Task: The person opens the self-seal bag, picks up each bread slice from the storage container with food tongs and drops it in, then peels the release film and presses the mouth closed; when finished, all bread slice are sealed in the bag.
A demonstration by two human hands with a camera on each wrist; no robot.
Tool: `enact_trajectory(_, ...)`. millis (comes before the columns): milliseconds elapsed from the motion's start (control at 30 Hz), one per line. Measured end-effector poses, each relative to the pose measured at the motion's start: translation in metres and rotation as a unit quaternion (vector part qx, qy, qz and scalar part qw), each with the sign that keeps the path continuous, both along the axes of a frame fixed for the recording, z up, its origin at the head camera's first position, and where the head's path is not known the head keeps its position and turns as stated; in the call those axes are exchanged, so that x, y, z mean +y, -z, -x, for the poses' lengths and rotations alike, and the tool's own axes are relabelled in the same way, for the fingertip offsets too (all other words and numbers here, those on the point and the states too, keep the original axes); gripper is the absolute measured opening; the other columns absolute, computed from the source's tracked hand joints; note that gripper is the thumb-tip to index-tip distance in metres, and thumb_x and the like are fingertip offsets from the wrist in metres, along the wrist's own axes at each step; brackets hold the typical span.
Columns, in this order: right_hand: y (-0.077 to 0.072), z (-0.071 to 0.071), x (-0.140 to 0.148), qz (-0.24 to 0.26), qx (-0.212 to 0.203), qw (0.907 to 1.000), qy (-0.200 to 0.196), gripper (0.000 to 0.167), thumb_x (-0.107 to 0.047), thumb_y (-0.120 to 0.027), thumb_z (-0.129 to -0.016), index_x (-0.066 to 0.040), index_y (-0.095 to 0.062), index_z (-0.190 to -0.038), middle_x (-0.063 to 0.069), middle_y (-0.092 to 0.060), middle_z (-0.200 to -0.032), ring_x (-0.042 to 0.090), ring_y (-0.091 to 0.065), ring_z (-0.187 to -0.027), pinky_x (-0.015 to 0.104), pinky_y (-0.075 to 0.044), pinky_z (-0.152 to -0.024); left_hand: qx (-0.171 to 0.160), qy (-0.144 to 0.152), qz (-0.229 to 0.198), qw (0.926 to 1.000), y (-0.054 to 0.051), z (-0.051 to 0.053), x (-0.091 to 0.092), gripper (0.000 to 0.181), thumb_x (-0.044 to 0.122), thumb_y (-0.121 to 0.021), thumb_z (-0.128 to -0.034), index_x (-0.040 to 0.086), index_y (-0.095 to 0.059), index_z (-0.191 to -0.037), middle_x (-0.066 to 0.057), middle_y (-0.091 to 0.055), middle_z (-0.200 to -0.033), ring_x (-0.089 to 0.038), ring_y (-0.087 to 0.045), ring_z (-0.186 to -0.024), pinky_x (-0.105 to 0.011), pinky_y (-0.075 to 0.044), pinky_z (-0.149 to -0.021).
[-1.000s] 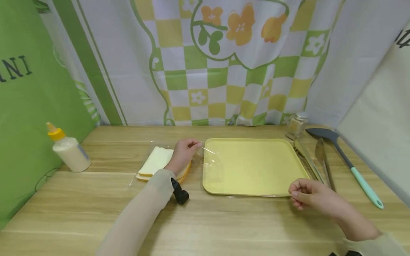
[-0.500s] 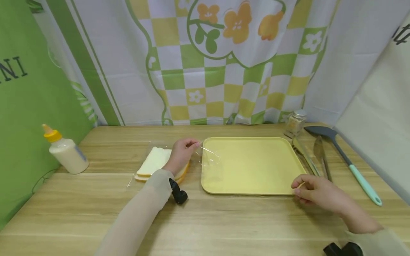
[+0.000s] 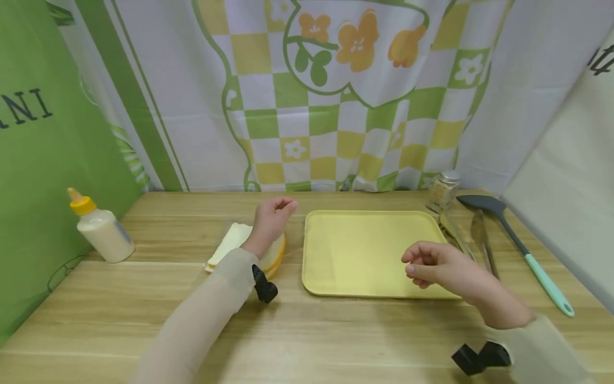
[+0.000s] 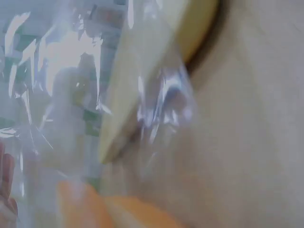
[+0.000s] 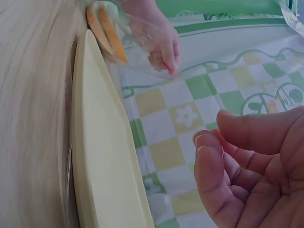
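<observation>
In the head view my left hand hovers over the bread slices, thumb against fingertips, pinching clear plastic film. The film shows as shiny folds in the left wrist view; orange-brown bread crust lies behind it. A pale yellow rectangular tray rests flat on the table to the right of the bread. Above its front right part is my right hand, fingers loosely curled. In the right wrist view its thumb stands apart from the fingertips, and nothing is held between them.
A squeeze bottle with a yellow cap stands at the left. Right of the tray are a small glass jar, metal tongs and a spatula with a mint handle. A patterned cloth hangs behind the table.
My right hand has left the tray's front right corner and moved up and left over the tray. The left hand has risen slightly; the film no longer stretches visibly over the tray's left edge.
</observation>
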State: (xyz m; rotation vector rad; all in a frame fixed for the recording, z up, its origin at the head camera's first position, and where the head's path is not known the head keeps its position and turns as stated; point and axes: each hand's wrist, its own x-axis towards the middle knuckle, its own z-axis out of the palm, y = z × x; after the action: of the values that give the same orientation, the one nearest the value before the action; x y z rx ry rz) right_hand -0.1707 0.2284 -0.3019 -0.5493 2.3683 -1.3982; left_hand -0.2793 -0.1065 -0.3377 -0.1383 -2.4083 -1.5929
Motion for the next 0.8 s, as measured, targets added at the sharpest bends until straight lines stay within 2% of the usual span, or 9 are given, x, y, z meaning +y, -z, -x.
enact_trajectory(200, -0.003, 0.001, -0.01, 0.005, -0.001, 1.0, -0.007, 0.029, -0.014, -0.057, -0.092, 0.01, -0.048, -0.106, 0.012, -0.057, -0.082, 0.016, -0.058, -0.073, 0.03, -0.053, -0.066, 0.067, -0.006, -0.021, 0.9975, -0.037, -0.002, -0.009, 0.022, 0.023, -0.063, -0.0895, 0.003, -0.07, -0.096, -0.012, -0.067, -0.096, -0.018, -0.057, -0.087, -0.029, -0.045, -0.076)
enact_trajectory(433, -0.004, 0.001, -0.012, 0.009, -0.001, 0.9999, -0.005, 0.031, -0.014, -0.058, -0.092, 0.011, -0.048, -0.106, 0.014, -0.057, -0.083, 0.016, -0.059, -0.074, 0.03, -0.053, -0.066, 0.143, -0.025, -0.063, 0.9873, -0.079, -0.013, -0.017, 0.023, 0.021, -0.064, -0.089, -0.001, -0.069, -0.095, -0.009, -0.066, -0.088, -0.012, -0.054, -0.079, -0.023, -0.044, -0.071)
enact_trajectory(633, -0.003, 0.001, -0.014, 0.016, -0.001, 0.9997, -0.017, 0.032, -0.015, -0.059, -0.091, 0.012, -0.048, -0.105, 0.014, -0.057, -0.083, 0.016, -0.058, -0.073, 0.03, -0.053, -0.067, 0.173, -0.044, -0.097, 0.9792, -0.103, -0.026, -0.023, 0.025, 0.022, -0.064, -0.0887, -0.002, -0.068, -0.095, 0.006, -0.061, -0.079, -0.01, -0.051, -0.074, -0.021, -0.043, -0.068)
enact_trajectory(800, -0.002, 0.002, -0.017, 0.026, -0.007, 0.999, -0.037, 0.033, -0.016, -0.058, -0.092, 0.012, -0.047, -0.105, 0.013, -0.057, -0.083, 0.016, -0.058, -0.072, 0.03, -0.053, -0.067, 0.214, -0.038, -0.113, 0.9695, -0.118, -0.034, -0.024, 0.025, 0.02, -0.064, -0.0888, -0.004, -0.068, -0.095, -0.006, -0.068, -0.089, -0.01, -0.054, -0.078, -0.021, -0.044, -0.071)
